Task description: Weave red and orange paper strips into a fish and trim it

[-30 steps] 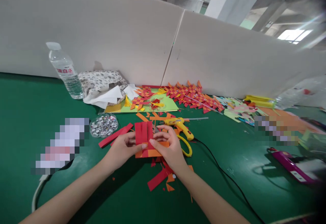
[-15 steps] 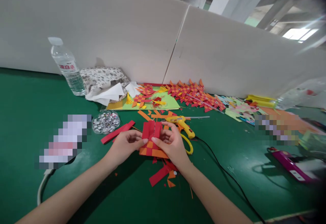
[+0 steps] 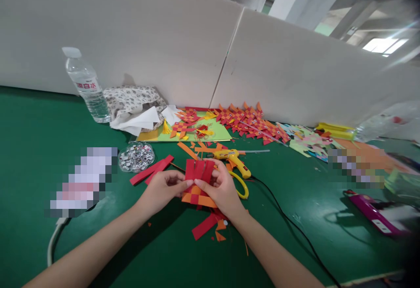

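Both hands hold a piece of woven red and orange paper strips [image 3: 199, 198] above the green table. My left hand [image 3: 168, 187] pinches its left side, thumb on the front face. From the right, my right hand [image 3: 220, 187] grips it, the thumb pressed near the middle and the fingers behind. Loose red strip ends stand up at the top, and a checked weave shows below the thumbs. Red paper strips [image 3: 152, 170] lie left of the piece. Red and orange scraps [image 3: 210, 224] lie beneath it. Behind my right hand is a yellow glue gun [image 3: 234, 159].
Yellow scissor handles [image 3: 243, 187] show beside my right hand. A tub of googly eyes [image 3: 136, 157], a water bottle [image 3: 87, 87] and a tissue pack [image 3: 134, 106] stand left. Finished woven paper fish [image 3: 246, 119] pile against the partition. A black cord [image 3: 288, 218] and purple power strip [image 3: 374, 213] lie right.
The woven paper piece has shifted slightly right and down, and its red strip ends have changed angle. Both hands keep their pinch on it.
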Available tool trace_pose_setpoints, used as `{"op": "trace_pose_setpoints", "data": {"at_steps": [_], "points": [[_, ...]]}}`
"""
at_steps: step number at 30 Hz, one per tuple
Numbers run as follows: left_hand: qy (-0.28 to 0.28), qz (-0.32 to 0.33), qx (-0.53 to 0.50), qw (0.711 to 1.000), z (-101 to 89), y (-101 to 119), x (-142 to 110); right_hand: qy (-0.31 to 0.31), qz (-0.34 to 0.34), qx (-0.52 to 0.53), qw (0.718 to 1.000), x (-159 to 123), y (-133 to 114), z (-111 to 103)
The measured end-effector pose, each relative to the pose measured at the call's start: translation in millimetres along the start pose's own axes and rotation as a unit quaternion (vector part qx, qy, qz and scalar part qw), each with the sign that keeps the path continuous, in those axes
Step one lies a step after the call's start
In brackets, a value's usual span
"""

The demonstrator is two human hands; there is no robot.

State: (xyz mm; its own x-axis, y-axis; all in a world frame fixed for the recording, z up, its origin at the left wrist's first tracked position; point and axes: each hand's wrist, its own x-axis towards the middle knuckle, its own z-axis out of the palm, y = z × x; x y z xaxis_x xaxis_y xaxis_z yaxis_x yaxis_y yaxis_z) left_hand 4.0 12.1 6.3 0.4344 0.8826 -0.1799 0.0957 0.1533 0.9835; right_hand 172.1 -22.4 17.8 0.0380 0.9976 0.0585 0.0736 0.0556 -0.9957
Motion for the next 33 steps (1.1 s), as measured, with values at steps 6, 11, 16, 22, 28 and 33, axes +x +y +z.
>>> {"op": "trace_pose_setpoints", "data": {"at_steps": [6, 11, 16, 22, 28, 33], "points": [[0.0, -0.019, -0.029, 0.999, 1.6, 2.9, 0.1, 0.015, -0.015, 0.013, 1.0, 2.0, 4.3, -0.6], [-0.026, -0.008, -0.011, 1.0, -0.1, 2.8, -0.2, 0.002, 0.004, -0.003, 1.0, 0.2, -0.1, -0.2], [-0.056, -0.004, -0.003, 0.998, 0.8, 2.7, -3.2, 0.008, 0.002, -0.056, 0.998, -0.9, -1.9, -0.6], [-0.073, 0.007, 0.013, 0.997, 2.8, -0.2, -3.2, 0.023, -0.018, -0.087, 0.996, -0.7, -2.1, -2.7], [-0.091, -0.022, -0.01, 0.996, 2.2, -2.3, -2.7, 0.044, -0.014, -0.072, 0.996, -2.2, -3.5, -3.2], [-0.088, -0.016, -0.019, 0.996, 2.7, -1.7, -3.5, 0.051, -0.01, -0.059, 0.997, -2.9, -3.8, -2.9]]}}
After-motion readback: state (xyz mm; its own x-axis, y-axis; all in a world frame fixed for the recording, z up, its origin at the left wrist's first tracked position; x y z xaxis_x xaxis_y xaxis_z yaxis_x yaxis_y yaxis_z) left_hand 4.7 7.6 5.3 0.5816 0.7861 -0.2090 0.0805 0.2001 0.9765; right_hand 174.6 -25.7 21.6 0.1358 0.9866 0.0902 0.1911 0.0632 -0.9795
